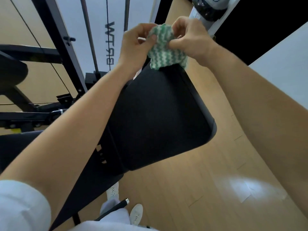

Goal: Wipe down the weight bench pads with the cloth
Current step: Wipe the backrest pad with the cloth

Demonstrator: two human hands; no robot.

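Observation:
A green and white striped cloth (164,47) hangs bunched in the air above the far end of the black bench pad (160,117). My left hand (138,42) pinches its left edge between thumb and fingers. My right hand (191,37) grips its right edge. The cloth's lower hem dangles just over the pad's far end; I cannot tell whether it touches. A second black pad (90,185) runs down towards me at the lower left, partly hidden by my left forearm.
A black cable machine frame (55,35) with cables and guide rods stands at the left. Wooden floor (200,189) lies to the right of the bench. My white shoes (135,214) show at the bottom. A white post (215,19) stands at the top right.

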